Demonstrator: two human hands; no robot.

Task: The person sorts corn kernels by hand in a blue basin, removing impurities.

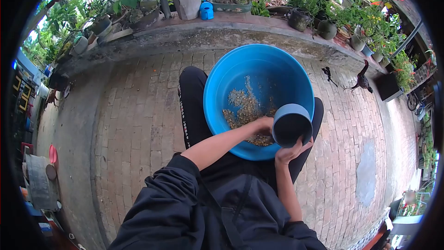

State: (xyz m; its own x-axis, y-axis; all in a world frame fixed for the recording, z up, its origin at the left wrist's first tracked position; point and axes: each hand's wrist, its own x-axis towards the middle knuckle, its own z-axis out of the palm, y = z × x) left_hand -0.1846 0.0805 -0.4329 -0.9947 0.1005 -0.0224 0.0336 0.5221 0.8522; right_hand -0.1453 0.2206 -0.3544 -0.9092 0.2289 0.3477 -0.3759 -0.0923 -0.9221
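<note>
A large blue plastic basin (222,78) rests on my lap between my knees. Grain-like feed (245,109), yellowish kernels mixed with paler bits, lies spread over its bottom. My right hand (291,152) grips a grey-blue round container (292,109) by its near side, thumb over the rim. The container is tilted with its dark mouth toward me, above the basin's right side. My left hand (264,125) reaches down into the basin at the grain, close beside the container. Its fingers are mostly hidden behind the container.
Brick paving (134,111) surrounds me. A low concrete ledge (194,37) ahead carries potted plants and a small blue jug (206,10). A chicken (361,78) stands at the right. A metal drum-like container (41,180) and a red-pink object (53,153) are at the left.
</note>
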